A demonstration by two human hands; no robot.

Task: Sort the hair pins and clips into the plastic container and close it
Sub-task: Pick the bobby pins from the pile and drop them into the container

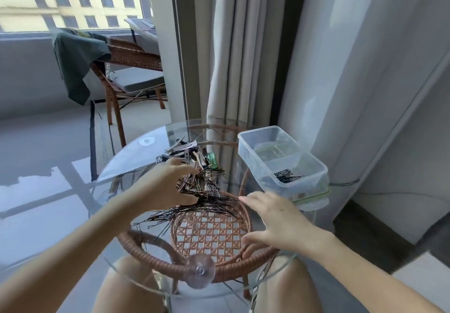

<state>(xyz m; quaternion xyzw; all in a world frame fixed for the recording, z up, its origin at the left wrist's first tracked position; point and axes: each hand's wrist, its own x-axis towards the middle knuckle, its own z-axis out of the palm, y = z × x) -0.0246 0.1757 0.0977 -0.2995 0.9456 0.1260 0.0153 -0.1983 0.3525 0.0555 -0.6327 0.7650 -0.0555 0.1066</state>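
Observation:
A heap of thin black hair pins (207, 203) lies spread across the round glass table (136, 156). Behind it sits a pile of larger clips (192, 153), one of them green. My left hand (168, 186) has its fingers and thumb curled round a bunch of pins at the heap's left side. My right hand (275, 222) hovers flat with straight fingers just right of the heap, its fingertips by the pin ends. The clear plastic container (246, 145) stands open at the right, divided into compartments, with a few black pins (287, 176) in the near one.
The container rests on its green-rimmed lid (314, 197) at the table's right edge. A rattan frame (214, 234) shows under the glass, with suction cups (200, 270) on it. Curtains (231, 52) hang behind. A wicker chair (126, 64) stands at the left.

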